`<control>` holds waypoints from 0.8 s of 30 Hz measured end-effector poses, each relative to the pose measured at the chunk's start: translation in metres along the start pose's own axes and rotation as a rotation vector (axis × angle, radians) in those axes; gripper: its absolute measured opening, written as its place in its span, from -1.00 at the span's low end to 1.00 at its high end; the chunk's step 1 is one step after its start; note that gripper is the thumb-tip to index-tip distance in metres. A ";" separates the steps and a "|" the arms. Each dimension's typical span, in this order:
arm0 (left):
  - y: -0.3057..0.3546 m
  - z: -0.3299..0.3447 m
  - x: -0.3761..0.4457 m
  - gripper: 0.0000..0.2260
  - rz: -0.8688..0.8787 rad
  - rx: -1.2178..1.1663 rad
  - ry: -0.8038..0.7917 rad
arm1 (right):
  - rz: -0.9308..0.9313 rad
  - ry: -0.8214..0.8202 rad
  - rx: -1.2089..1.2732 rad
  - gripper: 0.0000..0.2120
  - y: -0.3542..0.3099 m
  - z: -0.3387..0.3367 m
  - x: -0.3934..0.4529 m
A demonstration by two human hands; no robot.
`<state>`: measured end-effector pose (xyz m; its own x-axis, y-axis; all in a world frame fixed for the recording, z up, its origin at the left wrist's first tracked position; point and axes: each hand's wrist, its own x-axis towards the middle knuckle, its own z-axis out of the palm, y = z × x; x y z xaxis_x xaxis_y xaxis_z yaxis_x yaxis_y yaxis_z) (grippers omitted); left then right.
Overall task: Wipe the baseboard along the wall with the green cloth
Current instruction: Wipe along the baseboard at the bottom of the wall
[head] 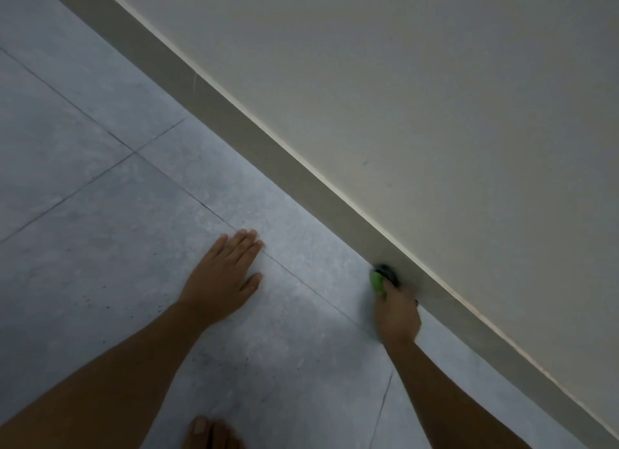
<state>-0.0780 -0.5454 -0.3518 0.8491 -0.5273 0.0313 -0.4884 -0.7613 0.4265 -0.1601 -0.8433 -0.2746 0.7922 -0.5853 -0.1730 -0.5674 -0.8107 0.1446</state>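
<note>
Grey mottled floor tiles [100,281] are filling the left and lower part of the view, thin dark grout lines [83,184] crossing between them; small dark specks are lying scattered on the tiles at the lower left; a bare foot [209,433] is showing at the bottom edge, toes pointing up the frame.

The green cloth [377,281] is sitting bunched into a small bright wad, blurred, with a darker patch at its far end. It is sticking out just beyond the fingers that are gripping it and is pressing against the lower face of the baseboard [234,113]. The baseboard, a plain grey-beige band, is running diagonally past the grip, along the foot of the wall.
</note>
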 end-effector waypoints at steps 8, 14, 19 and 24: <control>-0.030 -0.025 -0.022 -0.50 -0.079 -0.013 0.050 | -0.561 0.064 0.034 -0.59 -0.196 -0.021 0.039; -0.077 -0.045 -0.033 -0.46 -0.232 0.128 0.098 | -1.019 0.410 -0.466 -0.68 -0.113 -0.031 0.058; -0.112 -0.058 -0.027 -0.45 -0.289 0.169 0.129 | -0.806 0.228 -0.773 -0.57 0.070 -0.026 0.033; -0.137 -0.070 -0.032 -0.42 -0.367 0.173 0.132 | -0.862 0.334 -0.656 -0.63 0.058 -0.034 0.038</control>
<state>-0.0245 -0.3974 -0.3481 0.9859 -0.1654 0.0263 -0.1662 -0.9475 0.2731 -0.1552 -0.9121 -0.2400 0.9381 0.2776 -0.2071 0.3459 -0.7190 0.6029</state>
